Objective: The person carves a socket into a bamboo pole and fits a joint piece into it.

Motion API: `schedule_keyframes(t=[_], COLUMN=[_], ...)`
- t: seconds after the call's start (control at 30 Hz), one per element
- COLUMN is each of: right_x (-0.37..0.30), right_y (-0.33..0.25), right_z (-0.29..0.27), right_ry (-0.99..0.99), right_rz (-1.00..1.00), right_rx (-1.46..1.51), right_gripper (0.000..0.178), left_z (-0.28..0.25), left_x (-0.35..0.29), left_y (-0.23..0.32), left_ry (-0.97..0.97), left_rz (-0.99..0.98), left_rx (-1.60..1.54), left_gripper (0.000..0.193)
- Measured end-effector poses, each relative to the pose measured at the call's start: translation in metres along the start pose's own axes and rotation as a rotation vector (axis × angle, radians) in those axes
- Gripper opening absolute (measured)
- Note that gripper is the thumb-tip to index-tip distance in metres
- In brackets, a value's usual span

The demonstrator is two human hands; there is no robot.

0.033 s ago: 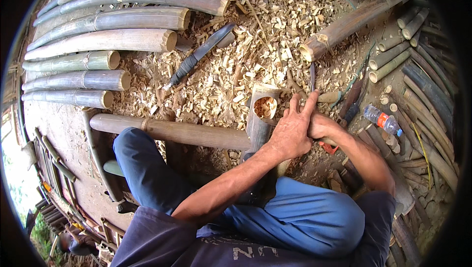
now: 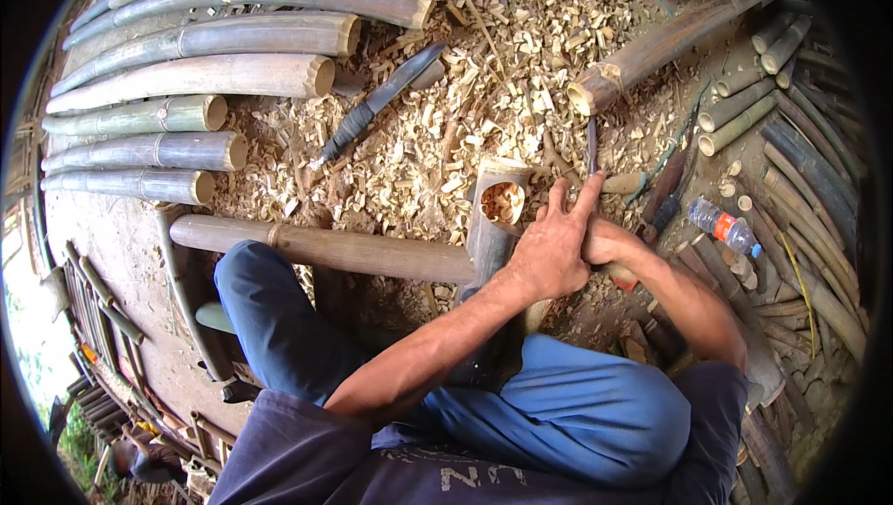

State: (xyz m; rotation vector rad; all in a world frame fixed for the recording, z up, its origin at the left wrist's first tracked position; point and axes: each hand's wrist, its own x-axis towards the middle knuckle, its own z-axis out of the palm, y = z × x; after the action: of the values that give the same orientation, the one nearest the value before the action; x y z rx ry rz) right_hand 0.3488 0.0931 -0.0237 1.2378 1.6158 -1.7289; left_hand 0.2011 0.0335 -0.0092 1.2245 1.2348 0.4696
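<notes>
Bamboo is filling nearly the whole frame as I am watching this feed. Just right of centre, the left hand (image 2: 549, 249) is lying palm-down with its fingers (image 2: 584, 196) spread and stretched upward, its heel resting against the short bamboo section (image 2: 486, 243). That section is standing tilted against the long bamboo pole (image 2: 326, 249), which is running across the middle of the frame over the knee in blue trousers (image 2: 577, 412).

The right hand (image 2: 609, 243) is tucking in just beside and partly under the left one. I cannot tell whether its fingers are curled or loose, as the left hand is covering them. A thin dark blade (image 2: 592, 144) is rising just above the two hands, and I cannot tell which hand is gripping it.

The short section's mouth (image 2: 504, 202) is already showing open and pale inside, with chips sitting in it, so I am judging that cutting on it is well under way. Pale shavings (image 2: 484, 68) are covering the ground above. A long knife (image 2: 381, 100) is lying untouched on them, well apart from both hands. Stacked bamboo culms (image 2: 186, 77) are filling the upper left, and a plastic bottle (image 2: 726, 226) is lying at the right.
</notes>
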Motion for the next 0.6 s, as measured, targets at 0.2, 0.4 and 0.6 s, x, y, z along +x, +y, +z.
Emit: schedule_keyframes(t=[0.2,0.4,0.6], right_x=[0.019,-0.004,0.003], right_y=[-0.002,-0.039,-0.049], right_z=[0.092,0.155,0.156], right_ry=[0.073,0.169,0.063], right_rz=[0.049,-0.143,-0.164], right_rx=[0.608,1.817,1.628], right_gripper=[0.049,0.033,0.024], left_z=[-0.028,-0.062,-0.084], left_x=[-0.022,-0.132,-0.167], left_y=[-0.001,-0.012,-0.043], left_ry=[-0.335,0.009,0.037], left_rz=[0.075,-0.132,-0.158], left_rx=[0.283,0.404,0.729], left_gripper=[0.113,0.101,0.041])
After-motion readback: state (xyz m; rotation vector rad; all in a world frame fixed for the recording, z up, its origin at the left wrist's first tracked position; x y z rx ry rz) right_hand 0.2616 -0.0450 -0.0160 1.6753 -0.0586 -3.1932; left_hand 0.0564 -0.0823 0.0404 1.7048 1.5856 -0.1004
